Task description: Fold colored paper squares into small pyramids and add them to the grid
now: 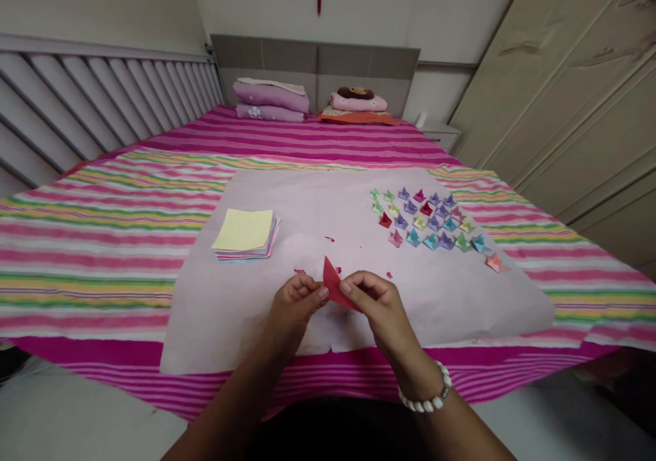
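A red folded paper piece (333, 283) is pinched between both my hands above a pale pink sheet (461, 304) spread on the bed. My left hand (294, 307) grips its left edge with fingers closed. My right hand (376, 304), with a white bead bracelet at the wrist, pinches its right side. To the left lies a stack of square coloured papers (246, 234) with a yellow one on top. At the right, several small folded paper shapes (430, 222) in many colours are laid out in rows.
The bed has a pink, green and yellow striped cover (102, 242). Folded pillows and blankets (271, 99) lie at the headboard. A wooden wardrobe (579, 92) stands on the right, a slatted rail (76, 99) on the left. Tiny red paper scraps (329, 239) dot the sheet.
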The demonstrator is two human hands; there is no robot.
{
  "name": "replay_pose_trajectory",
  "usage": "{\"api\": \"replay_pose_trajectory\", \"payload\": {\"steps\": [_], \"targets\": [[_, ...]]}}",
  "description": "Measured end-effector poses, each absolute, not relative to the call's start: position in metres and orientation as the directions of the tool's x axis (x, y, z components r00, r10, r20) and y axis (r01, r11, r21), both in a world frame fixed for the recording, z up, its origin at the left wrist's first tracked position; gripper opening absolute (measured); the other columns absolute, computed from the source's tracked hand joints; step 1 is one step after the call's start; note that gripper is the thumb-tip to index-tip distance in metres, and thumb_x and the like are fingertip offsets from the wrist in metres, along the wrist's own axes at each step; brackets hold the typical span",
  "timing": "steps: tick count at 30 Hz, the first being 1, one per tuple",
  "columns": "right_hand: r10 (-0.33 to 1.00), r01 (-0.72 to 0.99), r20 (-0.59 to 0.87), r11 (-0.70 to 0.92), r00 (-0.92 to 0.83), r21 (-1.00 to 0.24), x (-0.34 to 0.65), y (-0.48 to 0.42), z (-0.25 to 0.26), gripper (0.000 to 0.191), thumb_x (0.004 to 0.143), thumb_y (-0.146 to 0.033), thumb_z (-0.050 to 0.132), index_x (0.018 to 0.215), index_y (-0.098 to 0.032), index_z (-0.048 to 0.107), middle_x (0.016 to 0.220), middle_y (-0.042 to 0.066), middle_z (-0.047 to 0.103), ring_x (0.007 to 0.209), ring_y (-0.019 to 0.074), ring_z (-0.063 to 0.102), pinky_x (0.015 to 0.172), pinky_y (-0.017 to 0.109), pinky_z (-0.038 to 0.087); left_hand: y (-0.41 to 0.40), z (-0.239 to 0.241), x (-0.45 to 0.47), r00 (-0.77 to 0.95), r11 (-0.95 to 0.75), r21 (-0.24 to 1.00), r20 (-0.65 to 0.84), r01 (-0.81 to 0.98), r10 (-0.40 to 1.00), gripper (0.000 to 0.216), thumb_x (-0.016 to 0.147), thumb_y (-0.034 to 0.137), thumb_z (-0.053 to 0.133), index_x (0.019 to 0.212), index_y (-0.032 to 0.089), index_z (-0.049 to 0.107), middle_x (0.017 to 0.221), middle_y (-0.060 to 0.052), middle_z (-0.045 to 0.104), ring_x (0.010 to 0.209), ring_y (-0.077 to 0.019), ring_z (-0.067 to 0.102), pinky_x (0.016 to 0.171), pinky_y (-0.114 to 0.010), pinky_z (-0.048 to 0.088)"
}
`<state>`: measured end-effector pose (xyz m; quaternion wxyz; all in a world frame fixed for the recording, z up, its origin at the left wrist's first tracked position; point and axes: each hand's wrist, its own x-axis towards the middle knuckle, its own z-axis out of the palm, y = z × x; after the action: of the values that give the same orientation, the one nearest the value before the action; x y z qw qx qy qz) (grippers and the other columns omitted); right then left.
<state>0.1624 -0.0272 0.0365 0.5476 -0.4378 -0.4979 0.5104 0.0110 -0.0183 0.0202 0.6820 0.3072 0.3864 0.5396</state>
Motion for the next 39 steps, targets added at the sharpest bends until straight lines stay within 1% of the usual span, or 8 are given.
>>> {"api": "replay_pose_trajectory", "payload": {"steps": [5,9,17,23,28,34,37,39], "targets": [[0.990,-0.283,-0.010,-0.050,-0.140,-0.958,0.161,-0.028,0.040,0.023,0.081,-0.040,0.066,0.071,-0.019,0.068,0.065,-0.001,0.060,0.065,0.0136,0.051,0.066,0.026,0.041,-0.019,0.020,0.009,0.223,0.284,0.813,-0.195,-0.507,0.955,0.028,0.058,0.024,0.085,0.071,0.016,0.061,0.068,0.001,0.069,0.064,-0.0095,0.062,0.070,-0.024,0.048],[0.986,-0.321,-0.031,-0.082,-0.161,-0.944,0.160,-0.027,0.039,0.022,0.080,-0.036,0.068,0.067,-0.019,0.065,0.061,-0.003,0.055,0.061,0.0114,0.046,0.063,0.024,0.037,-0.018,0.018,0.009,0.252,0.295,0.799,-0.185,-0.525,0.950,0.029,0.056,0.023,0.086,0.071,0.016,0.063,0.065,0.002,0.068,0.062,-0.0092,0.061,0.067,-0.024,0.047],[0.974,-0.406,-0.124,-0.193,-0.190,-0.893,0.161,-0.028,0.038,0.021,0.074,-0.035,0.073,0.066,-0.018,0.064,0.062,-0.003,0.056,0.060,0.0109,0.046,0.061,0.024,0.036,-0.017,0.012,0.007,0.268,0.304,0.782,-0.182,-0.544,0.946,0.026,0.057,0.021,0.086,0.070,0.016,0.063,0.066,0.002,0.069,0.062,-0.0078,0.060,0.066,-0.021,0.047],[0.972,-0.398,-0.149,-0.212,-0.184,-0.892,0.162,-0.026,0.035,0.021,0.073,-0.034,0.073,0.063,-0.017,0.064,0.061,-0.003,0.056,0.058,0.0101,0.046,0.060,0.024,0.036,-0.018,0.013,0.007,0.250,0.297,0.792,-0.188,-0.534,0.950,0.027,0.055,0.021,0.086,0.068,0.016,0.063,0.068,0.001,0.070,0.065,-0.0086,0.062,0.067,-0.021,0.047],[0.980,-0.297,-0.122,-0.165,-0.160,-0.941,0.164,-0.025,0.033,0.014,0.071,-0.031,0.072,0.076,-0.018,0.071,0.067,-0.001,0.064,0.064,0.0125,0.054,0.064,0.025,0.040,-0.018,0.009,0.004,0.214,0.258,0.829,-0.171,-0.495,0.962,0.024,0.058,0.021,0.084,0.069,0.016,0.063,0.069,0.001,0.070,0.065,-0.0079,0.061,0.067,-0.020,0.046],[0.990,-0.224,-0.072,-0.099,-0.124,-0.969,0.163,-0.024,0.029,0.015,0.066,-0.028,0.074,0.076,-0.018,0.069,0.060,-0.002,0.061,0.050,0.0094,0.048,0.049,0.022,0.037,-0.016,0.003,0.006,0.173,0.136,0.944,-0.086,-0.300,0.981,0.018,0.067,0.025,0.076,0.076,0.016,0.065,0.075,-0.001,0.069,0.073,-0.0120,0.062,0.074,-0.026,0.048],[0.998,-0.151,-0.021,-0.029,-0.059,-0.988,0.160,-0.023,0.024,0.015,0.068,-0.028,0.071,0.077,-0.017,0.066,0.059,-0.003,0.059,0.047,0.0087,0.045,0.046,0.021,0.035,-0.018,0.008,0.008,0.064,0.000,0.997,0.004,-0.072,0.998,0.019,0.071,0.027,0.071,0.085,0.016,0.065,0.085,-0.004,0.068,0.081,-0.0165,0.061,0.079,-0.032,0.047],[0.999,-0.087,0.033,0.032,-0.011,-0.996,0.158,-0.022,0.021,0.014,0.071,-0.028,0.067,0.079,-0.018,0.064,0.058,-0.004,0.056,0.047,0.0090,0.044,0.045,0.022,0.035,-0.021,0.014,0.009,-0.054,-0.121,0.983,0.130,0.141,0.990,0.021,0.073,0.028,0.067,0.091,0.017,0.065,0.092,-0.006,0.065,0.083,-0.0175,0.059,0.078,-0.034,0.046]]}}
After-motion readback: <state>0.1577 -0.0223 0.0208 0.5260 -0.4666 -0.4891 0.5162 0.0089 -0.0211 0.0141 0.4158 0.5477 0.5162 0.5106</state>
